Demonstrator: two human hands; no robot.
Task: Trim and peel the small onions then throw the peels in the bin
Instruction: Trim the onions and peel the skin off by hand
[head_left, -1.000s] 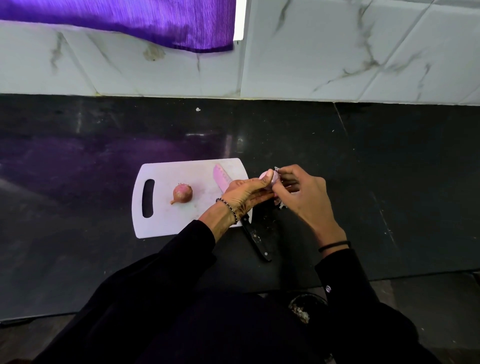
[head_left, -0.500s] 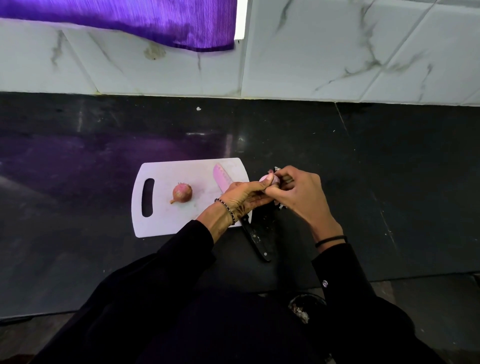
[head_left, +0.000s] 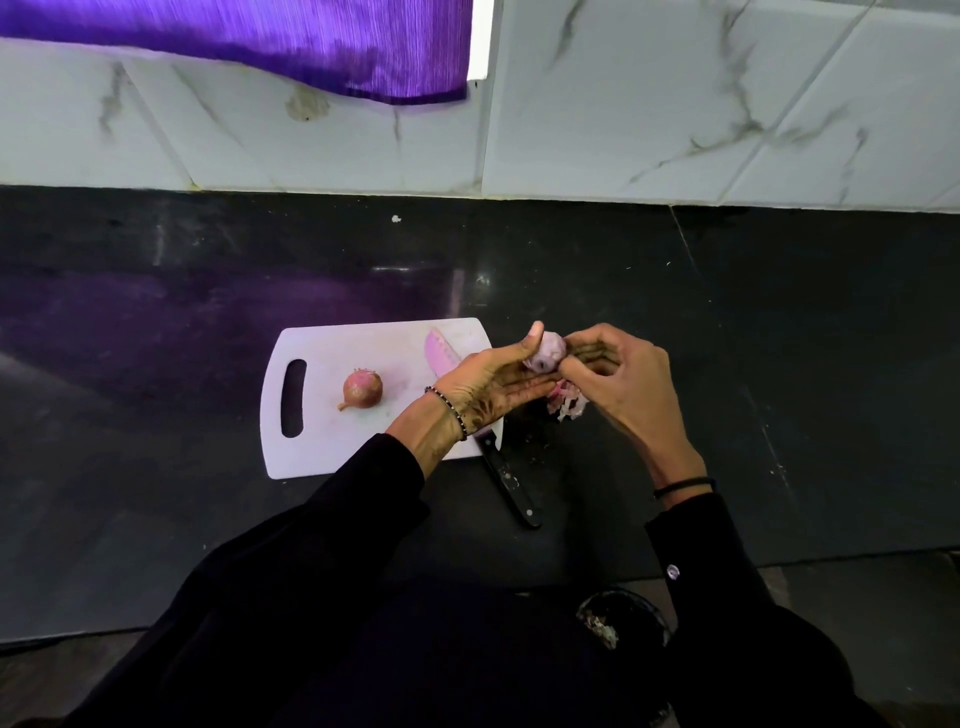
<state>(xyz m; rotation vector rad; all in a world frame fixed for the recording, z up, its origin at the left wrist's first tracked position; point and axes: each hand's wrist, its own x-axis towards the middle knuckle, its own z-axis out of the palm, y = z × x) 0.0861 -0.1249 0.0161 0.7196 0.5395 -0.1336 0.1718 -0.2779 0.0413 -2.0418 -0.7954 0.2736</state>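
My left hand (head_left: 493, 382) holds a small pale, partly peeled onion (head_left: 546, 354) between thumb and fingers, just right of the white cutting board (head_left: 322, 415). My right hand (head_left: 618, 379) has its fingers curled against the onion's right side, pinching at its skin. Loose pink peels (head_left: 566, 404) hang or lie just under both hands. A second onion (head_left: 362, 388), unpeeled and reddish with its root end on, rests in the middle of the board. A knife (head_left: 506, 480) with a pink blade and black handle lies across the board's right edge, partly under my left hand.
The black countertop (head_left: 779, 338) runs to a marble-tiled wall. A purple cloth (head_left: 260, 47) hangs at the top left. Below the counter's front edge, a dark round bin (head_left: 621, 616) with scraps in it shows beside my right sleeve.
Both hands have shifted slightly and turned the onion, so more of its pale peeled surface shows. Peels now show below my hands. The onion on the board and the knife have not moved.
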